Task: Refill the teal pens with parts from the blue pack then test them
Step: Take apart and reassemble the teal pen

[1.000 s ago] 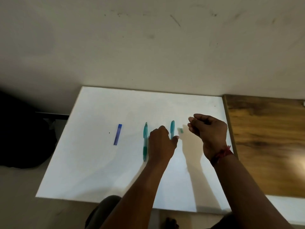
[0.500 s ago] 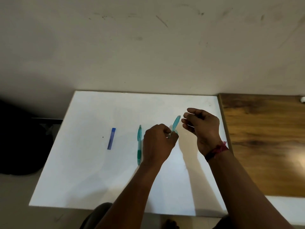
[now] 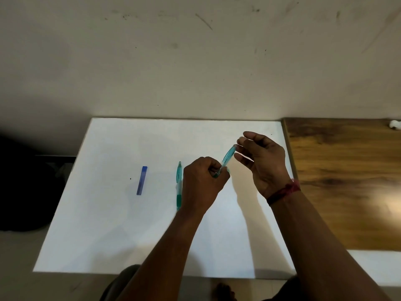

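My left hand (image 3: 201, 181) grips the lower part of a teal pen (image 3: 227, 156) and holds it tilted above the white board (image 3: 108, 213), its far end pointing up and to the right. The curled fingertips of my right hand (image 3: 264, 161) close around that far end. A second teal pen (image 3: 179, 177) lies flat on the board just left of my left hand, partly hidden by it. The blue pack (image 3: 142, 180), a narrow strip, lies further left on the board, apart from both hands.
The white board meets a scuffed wall at the back. A brown wooden surface (image 3: 347, 181) adjoins it on the right, with a small white object (image 3: 393, 123) at its far corner. A dark shape (image 3: 21, 181) sits on the floor at left.
My left hand picked the right-hand teal pen up off the board and tilted it. My right hand closed in on its far end. The view shifted slightly.
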